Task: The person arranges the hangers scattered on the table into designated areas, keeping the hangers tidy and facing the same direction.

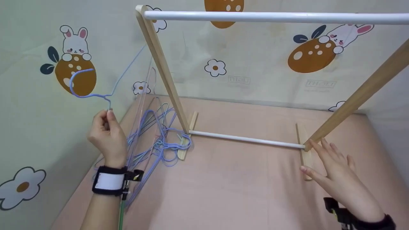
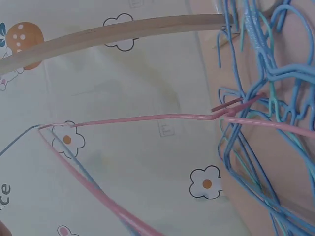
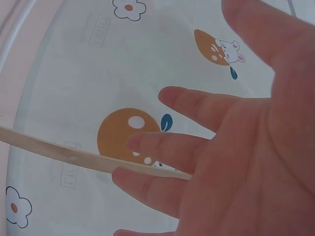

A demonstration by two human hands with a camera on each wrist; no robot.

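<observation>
My left hand [image 1: 108, 118] is raised at the left and pinches the neck of a thin blue wire hanger [image 1: 83, 95], whose hook curves left in front of the wall cloth. A pink hanger [image 2: 147, 119] runs close by it; whether it is held too I cannot tell. More blue hangers [image 1: 161, 137] lie tangled in a pile by the left foot of a wooden clothes rack [image 1: 161, 64]. My right hand [image 1: 332, 169] hovers with fingers [image 3: 197, 147] spread flat, just beside the rack's right foot [image 1: 306, 156], holding nothing.
The rack has a white top bar [image 1: 271, 17] and a white lower bar [image 1: 246, 139], and stands on a pink surface [image 1: 230, 185]. A cloth wall [image 1: 255, 70] with rabbits and flowers closes off the back and left. The rack's right leg [image 1: 361, 92] slants up.
</observation>
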